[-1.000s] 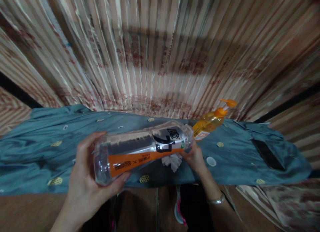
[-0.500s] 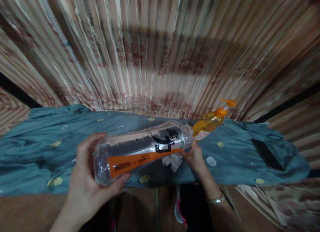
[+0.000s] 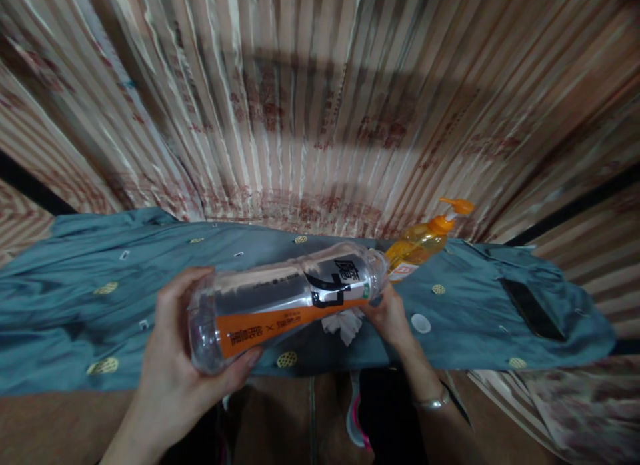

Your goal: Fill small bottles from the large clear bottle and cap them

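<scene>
— Clear plastic bottle [image 3: 283, 298]: where, relative to the left hand [image 3: 173, 365]?
— Extends rightward from it, neck end higher in view, above the teal cloth [image 3: 470, 318].
— Left grip?
— Firm; fingers curl behind the base, thumb presses the near side.
— Right hand [image 3: 389, 311]?
— At the neck; fingers mostly hidden, so closure cannot be told. Orange pump bottle [image 3: 419, 243] just beyond; contact unclear.
</scene>
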`<state>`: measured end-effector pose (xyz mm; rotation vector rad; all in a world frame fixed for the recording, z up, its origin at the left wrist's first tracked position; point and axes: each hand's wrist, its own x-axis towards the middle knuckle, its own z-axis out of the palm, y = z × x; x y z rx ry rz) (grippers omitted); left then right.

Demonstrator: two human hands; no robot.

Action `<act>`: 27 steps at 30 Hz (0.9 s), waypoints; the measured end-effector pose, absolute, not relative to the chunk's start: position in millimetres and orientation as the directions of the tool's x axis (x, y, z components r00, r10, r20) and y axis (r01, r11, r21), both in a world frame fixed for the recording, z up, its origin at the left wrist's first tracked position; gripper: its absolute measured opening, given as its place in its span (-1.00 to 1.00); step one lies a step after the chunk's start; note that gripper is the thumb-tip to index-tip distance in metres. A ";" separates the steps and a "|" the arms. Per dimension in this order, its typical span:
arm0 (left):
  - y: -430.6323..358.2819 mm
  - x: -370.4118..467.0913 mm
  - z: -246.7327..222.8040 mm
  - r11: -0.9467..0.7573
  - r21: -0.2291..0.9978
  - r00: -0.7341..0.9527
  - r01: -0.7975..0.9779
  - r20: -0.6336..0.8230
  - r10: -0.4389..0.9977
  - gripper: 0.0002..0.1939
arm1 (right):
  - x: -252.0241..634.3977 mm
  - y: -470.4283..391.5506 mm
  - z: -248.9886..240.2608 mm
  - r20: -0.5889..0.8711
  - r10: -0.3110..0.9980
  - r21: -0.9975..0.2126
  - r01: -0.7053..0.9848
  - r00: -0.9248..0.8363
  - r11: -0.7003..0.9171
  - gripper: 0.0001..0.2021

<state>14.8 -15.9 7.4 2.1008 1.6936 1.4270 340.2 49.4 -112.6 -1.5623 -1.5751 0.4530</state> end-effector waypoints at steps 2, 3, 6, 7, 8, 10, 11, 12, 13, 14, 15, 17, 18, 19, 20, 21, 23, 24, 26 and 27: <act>-15.7 16.7 5.5 -0.374 0.602 -0.073 0.706 0.587 0.806 -0.20 | 340.7 49.2 -112.7 0.312 0.940 -0.754 0.639 0.140 0.155 -0.48; -15.8 17.5 4.6 -0.365 0.618 -0.085 0.696 0.576 0.813 -0.20 | 341.0 49.1 -112.6 0.314 0.939 -0.752 0.640 0.139 0.157 -0.48; -16.7 17.9 2.8 -0.342 0.659 -0.119 0.670 0.550 0.827 -0.20 | 341.3 48.8 -112.6 0.320 0.938 -0.750 0.641 0.136 0.163 -0.45; -17.1 17.2 2.6 -0.341 0.662 -0.121 0.667 0.548 0.828 -0.20 | 341.3 48.7 -112.6 0.321 0.937 -0.751 0.639 0.135 0.165 -0.45; -17.5 16.1 2.7 -0.345 0.656 -0.107 0.671 0.546 0.831 -0.21 | 341.2 48.5 -112.7 0.323 0.937 -0.752 0.637 0.134 0.168 -0.45; -18.3 12.9 3.6 -0.357 0.629 -0.070 0.691 0.550 0.832 -0.21 | 340.9 48.2 -113.2 0.327 0.936 -0.753 0.634 0.130 0.175 -0.46; -18.6 11.2 4.1 -0.365 0.611 -0.045 0.702 0.550 0.834 -0.20 | 340.7 48.0 -113.4 0.329 0.936 -0.754 0.633 0.130 0.177 -0.47; -18.9 9.7 4.6 -0.373 0.596 -0.021 0.711 0.548 0.836 -0.19 | 340.6 47.9 -113.7 0.329 0.935 -0.754 0.632 0.131 0.177 -0.48; -19.2 8.7 5.0 -0.378 0.584 -0.003 0.718 0.546 0.838 -0.18 | 340.5 47.8 -114.0 0.328 0.935 -0.755 0.633 0.133 0.175 -0.49; -19.3 8.1 5.2 -0.381 0.577 0.007 0.723 0.545 0.839 -0.17 | 340.4 47.8 -114.3 0.327 0.935 -0.755 0.633 0.137 0.171 -0.49; -19.3 8.1 5.1 -0.379 0.578 0.002 0.723 0.547 0.837 -0.17 | 340.5 47.8 -114.6 0.325 0.935 -0.755 0.634 0.141 0.166 -0.49; -19.2 9.3 4.6 -0.370 0.588 -0.025 0.719 0.554 0.832 -0.18 | 340.8 48.1 -115.1 0.320 0.936 -0.756 0.634 0.146 0.160 -0.49; -19.1 10.0 4.3 -0.367 0.594 -0.037 0.716 0.557 0.830 -0.19 | 341.0 48.3 -115.3 0.319 0.937 -0.758 0.632 0.143 0.162 -0.49; -19.1 10.6 3.9 -0.368 0.601 -0.040 0.710 0.557 0.830 -0.19 | 341.4 48.5 -115.6 0.321 0.937 -0.759 0.629 0.139 0.167 -0.49; -19.2 10.8 3.6 -0.370 0.609 -0.039 0.702 0.551 0.833 -0.19 | 341.7 48.8 -115.9 0.325 0.936 -0.760 0.626 0.135 0.173 -0.49; -19.4 10.9 3.4 -0.368 0.620 -0.034 0.693 0.539 0.842 -0.19 | 342.1 49.0 -116.2 0.328 0.935 -0.760 0.624 0.132 0.179 -0.49; -20.4 11.4 3.9 -0.361 0.643 -0.025 0.675 0.509 0.860 -0.17 | 342.8 49.4 -116.7 0.335 0.933 -0.758 0.626 0.132 0.184 -0.50; -21.1 12.2 4.4 -0.360 0.650 -0.023 0.669 0.502 0.864 -0.16 | 343.1 49.5 -117.0 0.337 0.932 -0.756 0.628 0.131 0.185 -0.51; -22.9 15.9 5.9 -0.345 0.671 -0.046 0.657 0.492 0.869 -0.18 | 343.3 49.7 -117.4 0.343 0.931 -0.750 0.633 0.125 0.191 -0.53; -23.9 18.4 6.4 -0.337 0.681 -0.061 0.650 0.489 0.870 -0.20 | 343.2 49.8 -117.6 0.351 0.929 -0.746 0.635 0.121 0.199 -0.54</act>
